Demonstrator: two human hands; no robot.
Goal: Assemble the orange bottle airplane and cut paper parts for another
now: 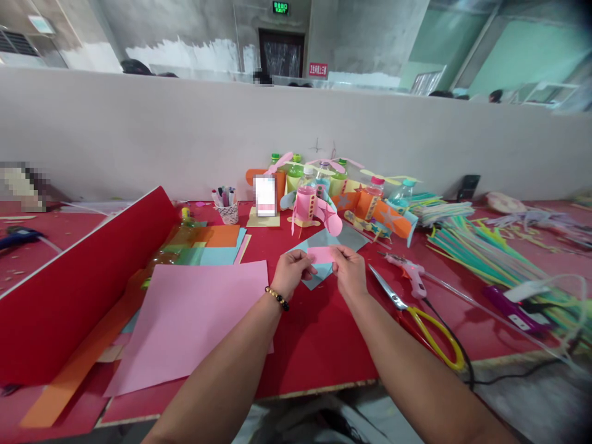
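Note:
Between my two hands a small pink paper strip (321, 254) is stretched out level above the table. My left hand (293, 271), with a beaded bracelet at the wrist, pinches its left end. The right end is pinched by the thumb and fingers of my right hand (349, 269). Beneath them lie a grey-blue sheet (349, 238) and a light blue piece of paper (317, 275). To the right of my right hand are scissors (407, 308) with yellow handles and a pink glue gun (409, 271). A large pink sheet (203, 314) lies left of my left hand.
Bottle models with paper propellers (306, 203) stand at the back by the partition. A pen cup (228, 213) and a bright phone-like screen (265, 196) are left of them. Coloured strips (485, 265) and a purple power strip (518, 311) lie right. A red board (92, 277) rises left.

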